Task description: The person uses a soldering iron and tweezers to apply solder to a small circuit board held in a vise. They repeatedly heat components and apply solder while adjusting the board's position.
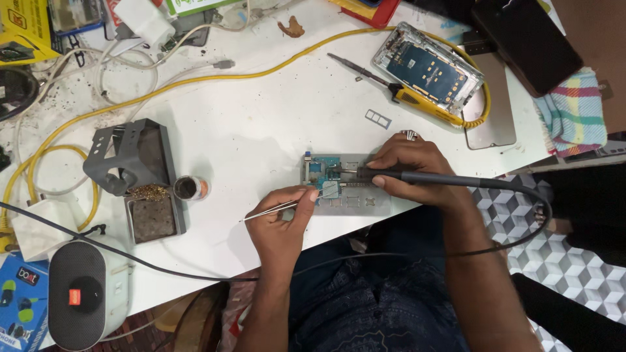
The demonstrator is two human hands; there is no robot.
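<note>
A small blue circuit board [317,171] lies clamped on a grey metal holder plate [365,203] near the table's front edge. My right hand [411,169] grips a dark soldering iron [417,176], its tip resting on the board. My left hand [282,221] pinches thin metal tweezers [274,210], their points reaching the board's lower part. The iron's black cable [521,189] loops off to the right and back under my arms.
A grey iron stand with brass wool [134,169] and a small flux tin [190,188] sit left. An opened phone [427,68], a yellow screwdriver [417,101], a yellow cable [195,79], a SIM tray [378,118] and a grey speaker [81,293] are around.
</note>
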